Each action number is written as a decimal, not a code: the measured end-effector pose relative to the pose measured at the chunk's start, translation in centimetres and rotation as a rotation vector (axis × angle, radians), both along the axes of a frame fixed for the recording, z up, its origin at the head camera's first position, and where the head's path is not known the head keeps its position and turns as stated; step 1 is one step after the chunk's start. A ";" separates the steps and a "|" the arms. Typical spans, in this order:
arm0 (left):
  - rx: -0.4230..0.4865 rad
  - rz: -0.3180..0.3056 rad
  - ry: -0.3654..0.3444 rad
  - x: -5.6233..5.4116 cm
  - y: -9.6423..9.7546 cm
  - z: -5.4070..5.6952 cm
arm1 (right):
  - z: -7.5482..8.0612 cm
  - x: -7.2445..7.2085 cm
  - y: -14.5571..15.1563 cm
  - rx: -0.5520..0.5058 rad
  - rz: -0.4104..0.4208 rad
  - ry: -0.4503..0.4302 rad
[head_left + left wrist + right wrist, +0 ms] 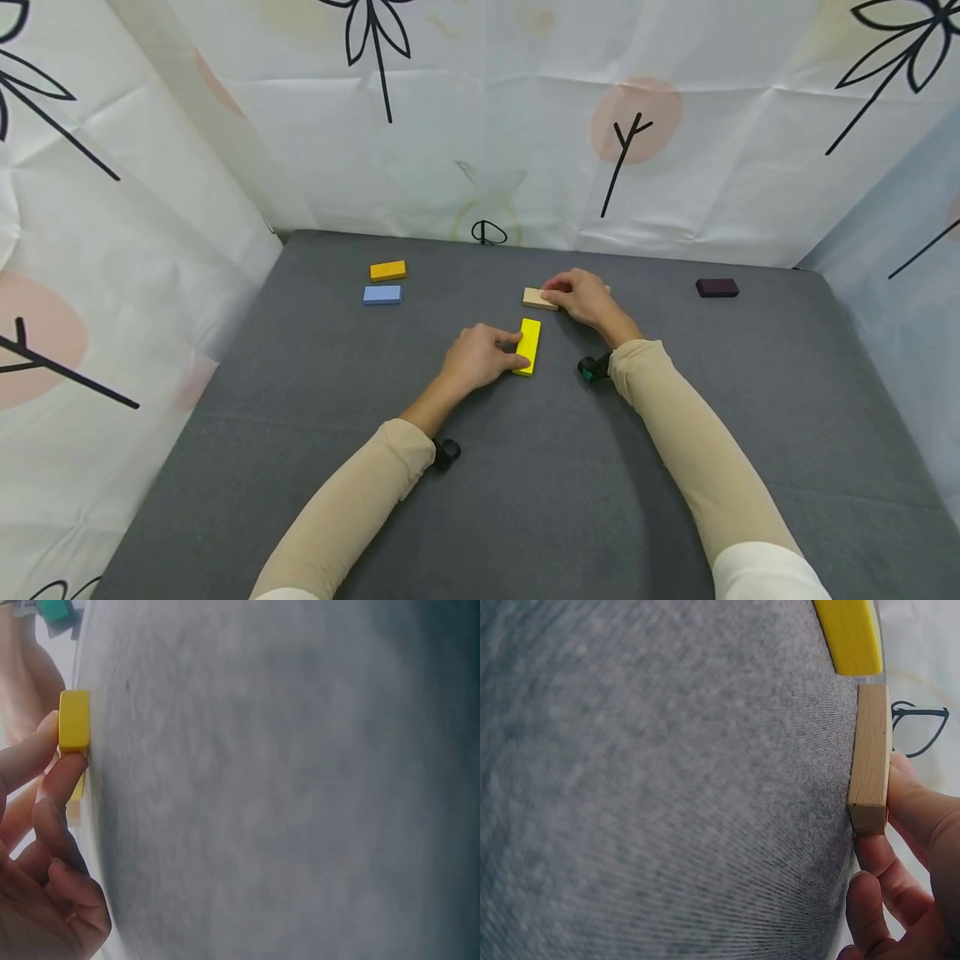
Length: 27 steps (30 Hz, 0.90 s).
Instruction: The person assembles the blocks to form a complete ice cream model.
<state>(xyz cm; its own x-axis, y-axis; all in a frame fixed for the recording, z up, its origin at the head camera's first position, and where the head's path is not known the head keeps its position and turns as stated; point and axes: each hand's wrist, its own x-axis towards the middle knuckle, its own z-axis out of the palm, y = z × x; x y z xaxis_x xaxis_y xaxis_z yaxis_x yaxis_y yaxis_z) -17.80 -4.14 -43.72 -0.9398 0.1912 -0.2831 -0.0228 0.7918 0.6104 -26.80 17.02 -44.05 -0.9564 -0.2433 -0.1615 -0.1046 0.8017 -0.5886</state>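
I am logging remotely: one yellow block (529, 343), lying lengthwise on the grey desk (555, 500) and being pinched by the left hand (477, 355) between thumb and finger; one plain wooden block (535, 299), lying roughly crosswise just beyond its far end and being pinched by the right hand (587, 297) at its right end. I am also counting one orange block (387, 271) and, just nearer, one blue block (382, 295), both lying at the far left, plus one dark block (717, 288), lying at the far right.

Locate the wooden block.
In the head view, the wooden block is just right of centre, beyond the yellow block, with the right hand at its right end.
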 end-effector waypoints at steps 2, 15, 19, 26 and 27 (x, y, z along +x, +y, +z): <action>0.001 0.011 0.005 0.1 0.3 0.0 | 0.0 -0.1 0.0 -0.002 0.007 0.003; 0.007 0.040 0.051 0.8 1.4 0.1 | -0.4 -0.3 -0.2 -0.025 0.047 0.028; -0.014 0.050 0.035 0.6 1.5 0.3 | -0.5 -0.2 0.0 -0.057 0.046 0.044; -0.027 0.067 0.085 -1.0 0.6 0.9 | -0.6 0.0 0.6 -0.105 0.041 0.036; -0.024 0.069 0.097 -1.5 0.4 1.0 | -0.6 0.1 0.8 -0.109 0.041 0.035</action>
